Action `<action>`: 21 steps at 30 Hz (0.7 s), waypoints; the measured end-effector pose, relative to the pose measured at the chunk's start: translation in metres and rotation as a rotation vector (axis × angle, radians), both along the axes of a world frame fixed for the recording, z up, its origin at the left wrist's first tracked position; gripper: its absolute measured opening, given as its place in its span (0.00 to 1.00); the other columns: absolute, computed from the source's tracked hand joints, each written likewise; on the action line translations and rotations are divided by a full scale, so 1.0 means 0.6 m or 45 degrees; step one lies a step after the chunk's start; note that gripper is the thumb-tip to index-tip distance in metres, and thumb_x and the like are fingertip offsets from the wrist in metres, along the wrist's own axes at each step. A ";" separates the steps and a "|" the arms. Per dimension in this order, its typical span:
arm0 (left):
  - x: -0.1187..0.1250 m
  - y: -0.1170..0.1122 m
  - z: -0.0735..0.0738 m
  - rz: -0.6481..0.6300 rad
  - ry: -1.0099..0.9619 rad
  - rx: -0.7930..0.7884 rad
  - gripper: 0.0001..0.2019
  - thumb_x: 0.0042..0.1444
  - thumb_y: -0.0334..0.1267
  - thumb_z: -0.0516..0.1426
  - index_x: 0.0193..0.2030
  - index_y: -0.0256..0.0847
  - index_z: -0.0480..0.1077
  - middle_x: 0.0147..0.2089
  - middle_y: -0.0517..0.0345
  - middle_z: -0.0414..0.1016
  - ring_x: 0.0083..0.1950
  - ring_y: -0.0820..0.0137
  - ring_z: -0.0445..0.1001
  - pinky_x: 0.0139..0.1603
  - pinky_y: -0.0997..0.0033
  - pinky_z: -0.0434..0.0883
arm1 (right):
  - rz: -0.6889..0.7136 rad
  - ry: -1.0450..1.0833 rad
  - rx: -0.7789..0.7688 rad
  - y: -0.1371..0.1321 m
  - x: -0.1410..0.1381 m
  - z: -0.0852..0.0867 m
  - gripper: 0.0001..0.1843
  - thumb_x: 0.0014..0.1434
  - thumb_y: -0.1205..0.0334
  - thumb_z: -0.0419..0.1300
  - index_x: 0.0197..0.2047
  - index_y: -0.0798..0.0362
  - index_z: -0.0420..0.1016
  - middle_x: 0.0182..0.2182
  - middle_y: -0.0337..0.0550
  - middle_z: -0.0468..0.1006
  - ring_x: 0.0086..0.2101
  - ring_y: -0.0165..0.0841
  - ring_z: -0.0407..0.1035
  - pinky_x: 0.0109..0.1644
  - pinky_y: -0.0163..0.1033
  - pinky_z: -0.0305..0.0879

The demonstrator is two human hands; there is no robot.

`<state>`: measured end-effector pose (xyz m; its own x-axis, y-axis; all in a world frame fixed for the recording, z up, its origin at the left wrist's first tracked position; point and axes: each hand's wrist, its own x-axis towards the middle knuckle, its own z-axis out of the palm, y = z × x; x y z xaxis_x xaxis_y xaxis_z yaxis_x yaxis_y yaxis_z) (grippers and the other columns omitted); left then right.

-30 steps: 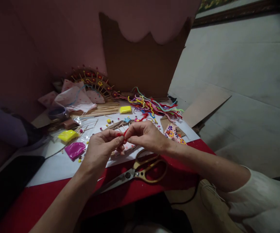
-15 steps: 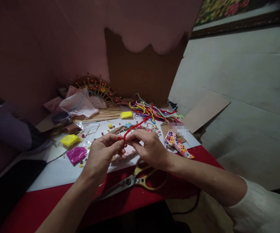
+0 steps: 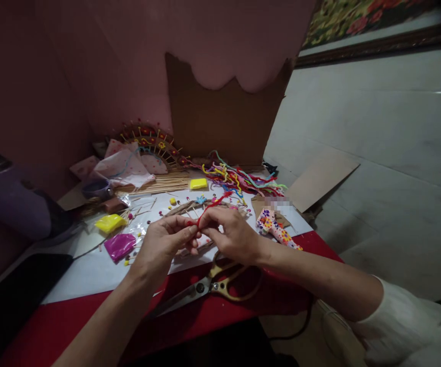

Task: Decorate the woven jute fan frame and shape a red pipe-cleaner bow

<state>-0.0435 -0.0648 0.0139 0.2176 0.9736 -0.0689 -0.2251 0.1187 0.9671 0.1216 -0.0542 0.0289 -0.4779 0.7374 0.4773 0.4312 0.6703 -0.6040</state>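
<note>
My left hand [image 3: 162, 245] and my right hand [image 3: 231, 233] meet over the white sheet [image 3: 90, 265], fingertips pinched together on a red pipe cleaner [image 3: 211, 204]. Its free end rises up and to the right from the pinch. Gold-handled scissors [image 3: 212, 285] lie on the red table surface [image 3: 71, 318] just below my hands. Behind my fingers a small stick-and-paper piece lies mostly hidden.
A heap of coloured pipe cleaners [image 3: 243, 177] lies at the back, before a cardboard panel [image 3: 220, 120]. Yellow clay [image 3: 109, 223], a pink clay packet [image 3: 119, 244], bamboo sticks [image 3: 159, 181], a decorated fan shape [image 3: 151, 145] and a flowered figure [image 3: 276, 229] surround my hands.
The red pipe cleaner's free end now sticks up and right from my fingers, where before only a short bit showed. My hands stay pinched together; the view tilted slightly.
</note>
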 end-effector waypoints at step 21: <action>-0.001 0.004 -0.007 0.043 0.014 -0.004 0.09 0.42 0.36 0.65 0.29 0.35 0.71 0.20 0.59 0.73 0.20 0.73 0.71 0.22 0.75 0.66 | -0.110 0.034 0.119 -0.003 -0.005 -0.001 0.05 0.51 0.75 0.58 0.28 0.57 0.73 0.24 0.40 0.75 0.27 0.27 0.67 0.33 0.33 0.61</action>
<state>-0.0441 -0.0626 0.0096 0.1841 0.9801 -0.0744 -0.2185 0.1146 0.9691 0.1186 -0.0563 0.0284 -0.4009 0.7268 0.5577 0.4745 0.6854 -0.5523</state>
